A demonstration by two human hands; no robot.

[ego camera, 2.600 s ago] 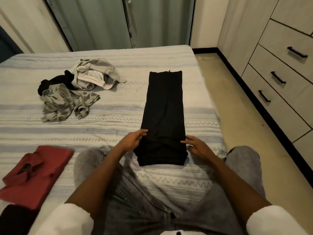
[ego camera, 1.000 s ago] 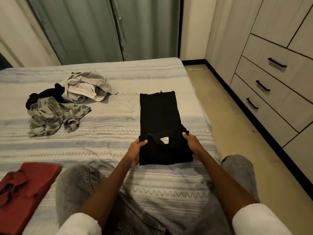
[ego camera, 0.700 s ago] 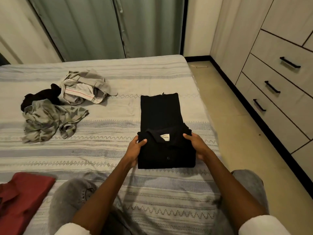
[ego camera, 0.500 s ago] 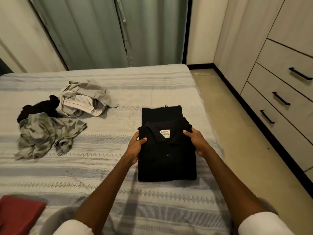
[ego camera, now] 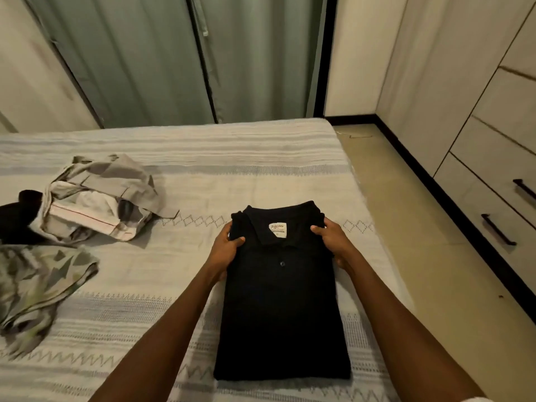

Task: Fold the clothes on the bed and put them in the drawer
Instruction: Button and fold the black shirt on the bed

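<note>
I had both hands, left hand (ego camera: 226,250) and right hand (ego camera: 333,242), gripping the folded black shirt (ego camera: 281,309) by its collar end on the bed (ego camera: 203,181), last fold done, judging the drawer (ego camera: 499,230) beside the bed came next.

Grey-green curtains (ego camera: 179,59) are hung behind a striped bedcover (ego camera: 203,158). A beige tiled floor (ego camera: 412,216) is bordered by a black skirting (ego camera: 452,204) under pale cabinets (ego camera: 435,68).

One label shows: a small white tag (ego camera: 278,229) sewn inside the collar of the folded black polo shirt (ego camera: 281,314). It carries a line of dark print near its top and a smaller mark below, but the lettering is too small and blurred to read. No other text, number or sign can be made out.
</note>
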